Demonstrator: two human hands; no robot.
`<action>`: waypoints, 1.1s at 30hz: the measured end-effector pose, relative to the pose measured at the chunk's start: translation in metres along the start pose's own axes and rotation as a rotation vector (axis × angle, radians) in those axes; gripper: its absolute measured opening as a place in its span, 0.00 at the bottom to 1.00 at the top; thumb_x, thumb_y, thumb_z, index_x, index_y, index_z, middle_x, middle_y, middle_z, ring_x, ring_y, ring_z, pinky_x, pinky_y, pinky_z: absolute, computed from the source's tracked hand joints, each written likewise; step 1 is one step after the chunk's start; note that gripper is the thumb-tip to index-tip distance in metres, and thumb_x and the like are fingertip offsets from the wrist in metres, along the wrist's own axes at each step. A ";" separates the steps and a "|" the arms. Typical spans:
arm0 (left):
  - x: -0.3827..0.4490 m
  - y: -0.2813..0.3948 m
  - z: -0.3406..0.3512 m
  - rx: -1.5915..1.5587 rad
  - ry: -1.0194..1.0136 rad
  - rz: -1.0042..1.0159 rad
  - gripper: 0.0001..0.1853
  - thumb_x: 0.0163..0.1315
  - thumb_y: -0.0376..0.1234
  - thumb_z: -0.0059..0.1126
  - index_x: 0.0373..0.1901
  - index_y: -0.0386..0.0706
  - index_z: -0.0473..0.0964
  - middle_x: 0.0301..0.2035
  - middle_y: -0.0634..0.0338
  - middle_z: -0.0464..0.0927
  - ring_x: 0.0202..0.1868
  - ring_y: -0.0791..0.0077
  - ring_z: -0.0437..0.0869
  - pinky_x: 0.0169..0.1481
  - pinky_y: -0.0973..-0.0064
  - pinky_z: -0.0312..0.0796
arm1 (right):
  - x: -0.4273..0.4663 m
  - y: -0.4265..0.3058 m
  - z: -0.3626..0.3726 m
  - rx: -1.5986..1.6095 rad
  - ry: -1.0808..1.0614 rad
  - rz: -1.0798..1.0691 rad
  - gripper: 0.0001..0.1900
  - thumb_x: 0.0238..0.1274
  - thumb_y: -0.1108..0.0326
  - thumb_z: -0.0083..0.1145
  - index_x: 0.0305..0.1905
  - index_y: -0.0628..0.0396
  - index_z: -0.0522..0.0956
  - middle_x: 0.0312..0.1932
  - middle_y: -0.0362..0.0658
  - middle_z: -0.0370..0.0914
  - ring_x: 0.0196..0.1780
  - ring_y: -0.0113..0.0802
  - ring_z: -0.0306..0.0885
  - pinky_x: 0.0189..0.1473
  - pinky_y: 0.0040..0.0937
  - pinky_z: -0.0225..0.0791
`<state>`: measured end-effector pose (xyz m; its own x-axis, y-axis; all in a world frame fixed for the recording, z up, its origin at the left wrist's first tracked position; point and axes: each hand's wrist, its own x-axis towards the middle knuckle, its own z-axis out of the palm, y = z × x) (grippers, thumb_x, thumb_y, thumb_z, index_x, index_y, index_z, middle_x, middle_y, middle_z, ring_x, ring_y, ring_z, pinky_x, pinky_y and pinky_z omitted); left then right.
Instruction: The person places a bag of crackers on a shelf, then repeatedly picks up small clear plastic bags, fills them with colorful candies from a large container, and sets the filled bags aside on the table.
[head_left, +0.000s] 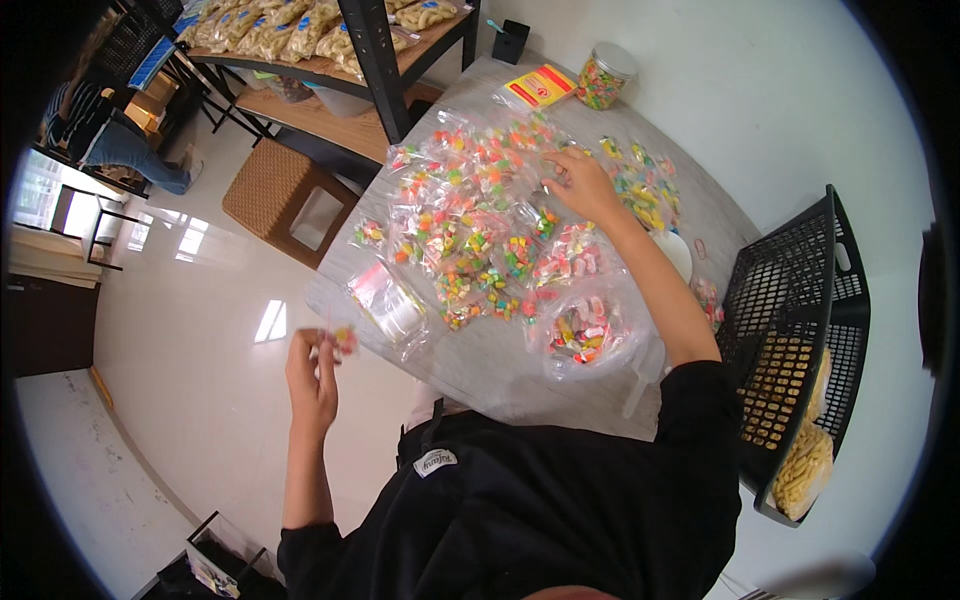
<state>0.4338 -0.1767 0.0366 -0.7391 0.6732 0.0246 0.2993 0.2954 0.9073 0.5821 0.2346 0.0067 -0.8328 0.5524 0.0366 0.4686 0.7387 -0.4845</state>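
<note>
My left hand (313, 375) is raised over the floor, left of the table, its fingers closed on a small plastic bag of colourful candies (345, 341), somewhat blurred. My right hand (581, 184) hovers at or over the far right part of a heap of small filled candy bags (480, 225); its fingers are apart, and contact with the bags cannot be told. Near the table's front edge lies a larger open plastic bag of mixed candies (581, 334). A stack of zip bags (386, 304) lies at the table's left edge. More candy bags (645, 191) lie beyond my right forearm.
A lidded candy jar (604, 75), a yellow-and-red packet (540, 86) and a black cup (510, 43) stand or lie at the back. Black baskets (795, 322) are at the right, a brown stool (285, 202) and shelves (322, 112) at the left. Another person (112, 139) is farther off.
</note>
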 end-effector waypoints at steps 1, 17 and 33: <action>0.017 0.001 0.002 -0.032 0.009 -0.003 0.05 0.67 0.26 0.42 0.35 0.33 0.67 0.32 0.56 0.72 0.35 0.74 0.76 0.35 0.77 0.72 | 0.005 -0.002 0.000 0.018 -0.006 0.003 0.19 0.50 0.62 0.59 0.50 0.51 0.77 0.47 0.48 0.74 0.50 0.44 0.74 0.52 0.41 0.67; 0.250 0.052 0.177 -0.074 0.007 0.520 0.05 0.62 0.28 0.50 0.35 0.33 0.69 0.33 0.53 0.73 0.38 0.66 0.78 0.40 0.73 0.75 | 0.009 0.035 0.006 -0.219 0.171 -0.398 0.06 0.47 0.65 0.61 0.31 0.52 0.81 0.31 0.39 0.73 0.41 0.35 0.73 0.45 0.34 0.61; 0.256 0.024 0.219 0.286 -0.321 0.746 0.11 0.50 0.30 0.61 0.33 0.36 0.71 0.35 0.50 0.73 0.43 0.53 0.72 0.47 0.64 0.67 | 0.010 0.054 0.022 -0.278 0.330 -0.471 0.03 0.43 0.66 0.64 0.24 0.50 0.79 0.24 0.36 0.74 0.35 0.33 0.73 0.42 0.33 0.57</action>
<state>0.3840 0.1515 -0.0276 -0.0949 0.9055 0.4137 0.8115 -0.1704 0.5590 0.5927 0.2711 -0.0384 -0.8543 0.2013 0.4792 0.1706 0.9795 -0.1073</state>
